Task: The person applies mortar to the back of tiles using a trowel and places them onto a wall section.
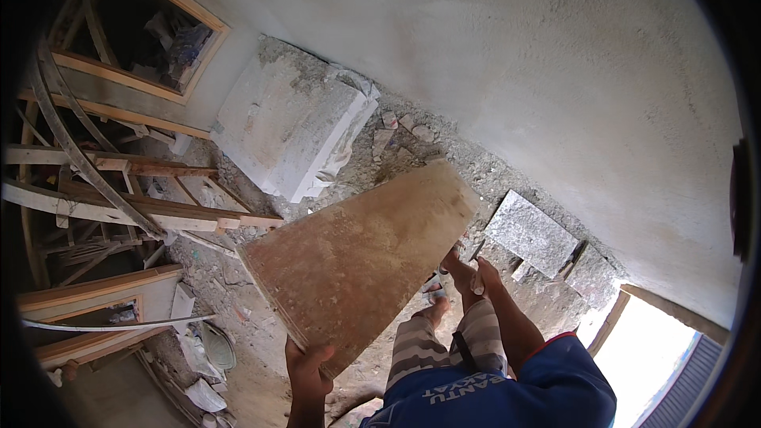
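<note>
My left hand (311,366) grips the near corner of a large brown board (361,257), thumb on top. The board is tilted, its face streaked with dust, and it stretches away from me to the far right. Beside its right edge, my right hand (489,276) is closed around a small hand tool (477,250) with a pale handle and a dark, narrow end. The tool's exact kind is hard to make out. It does not appear to touch the board.
Scaffolding timbers (147,210) reach in from the left. A white-covered block (277,119) stands by the far wall. A speckled grey slab (531,231) lies near the right wall (587,111), rubble (396,131) is scattered along its foot, and a bright doorway (646,357) opens at lower right.
</note>
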Motion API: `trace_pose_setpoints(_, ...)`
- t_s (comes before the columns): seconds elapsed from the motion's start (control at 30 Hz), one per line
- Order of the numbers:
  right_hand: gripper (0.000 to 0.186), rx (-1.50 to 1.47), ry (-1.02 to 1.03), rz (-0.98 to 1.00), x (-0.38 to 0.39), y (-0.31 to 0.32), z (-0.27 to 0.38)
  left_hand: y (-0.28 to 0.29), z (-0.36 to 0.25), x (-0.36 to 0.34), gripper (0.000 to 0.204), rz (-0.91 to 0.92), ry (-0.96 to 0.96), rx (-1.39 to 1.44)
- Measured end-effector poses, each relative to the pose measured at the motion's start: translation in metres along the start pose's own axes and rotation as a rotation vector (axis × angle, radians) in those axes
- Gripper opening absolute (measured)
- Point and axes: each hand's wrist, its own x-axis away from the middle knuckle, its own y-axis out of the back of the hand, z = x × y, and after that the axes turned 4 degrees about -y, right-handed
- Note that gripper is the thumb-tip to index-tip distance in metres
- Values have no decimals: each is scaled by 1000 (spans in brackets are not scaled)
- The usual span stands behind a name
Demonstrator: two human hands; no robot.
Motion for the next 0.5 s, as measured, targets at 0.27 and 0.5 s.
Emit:
trace_pose_setpoints(0.27, 74, -871, -16, 246, 43, 53, 78, -58, -16, -86, 75, 340, 259, -63)
trace_pose_setpoints(0.5, 60, -985, 169, -7, 48, 61, 112, -92, -1, -256, 65, 435, 432, -65)
